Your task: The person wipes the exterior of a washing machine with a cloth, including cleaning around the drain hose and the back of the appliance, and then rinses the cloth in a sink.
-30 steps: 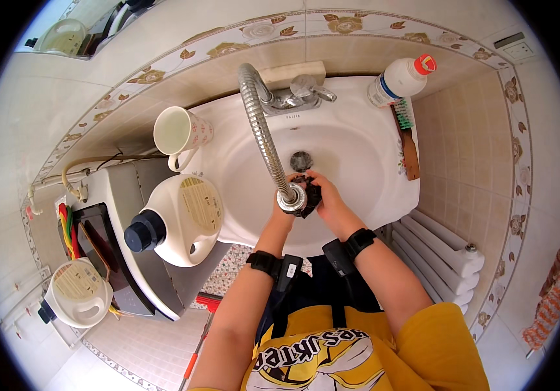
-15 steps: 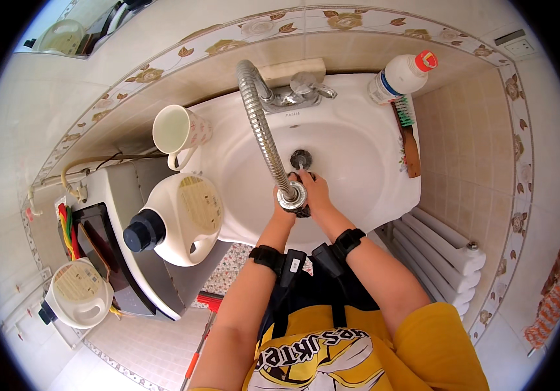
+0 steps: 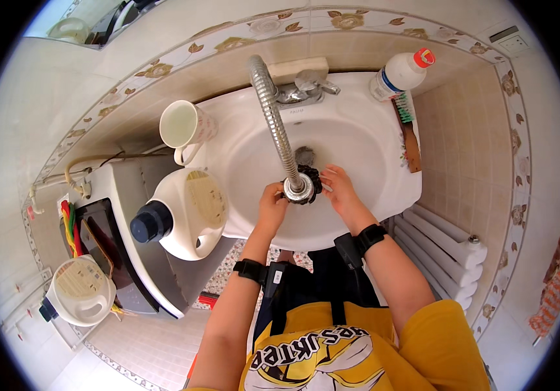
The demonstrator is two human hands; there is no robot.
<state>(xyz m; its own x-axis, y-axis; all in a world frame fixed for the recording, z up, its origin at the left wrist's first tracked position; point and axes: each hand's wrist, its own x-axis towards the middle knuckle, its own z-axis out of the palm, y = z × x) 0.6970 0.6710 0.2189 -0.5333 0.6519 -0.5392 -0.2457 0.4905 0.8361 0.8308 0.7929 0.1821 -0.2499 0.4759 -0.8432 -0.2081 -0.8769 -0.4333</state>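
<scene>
Beneath the tap's outlet lies a black, crumpled, wet-looking bundle [image 3: 311, 179], probably cloth, partly hidden by the spray head. My left hand [image 3: 271, 205] is at its left side, fingers curled and closed on its edge, with some fingertips hidden. To the right, my right hand [image 3: 338, 187] is open, fingers apart and fingertips close beside the bundle; whether they touch it I cannot tell. Over both arches the flexible metal tap hose [image 3: 271, 111], ending in a round chrome head [image 3: 298, 188]. Behind the bundle the drain [image 3: 304, 155] shows in the white washbasin [image 3: 364, 156].
A mug [image 3: 179, 125] and a large white detergent jug [image 3: 192, 212] stand at the basin's left. On the right rim are a white bottle with red cap [image 3: 400, 75] and a wooden brush [image 3: 410, 143]. A washing machine [image 3: 120, 195] and radiator [image 3: 436, 251] flank the basin.
My hands were close together around the dark bundle below the tap head. Now they have moved apart, the right hand outward with fingers spread, and more of the bundle shows between them.
</scene>
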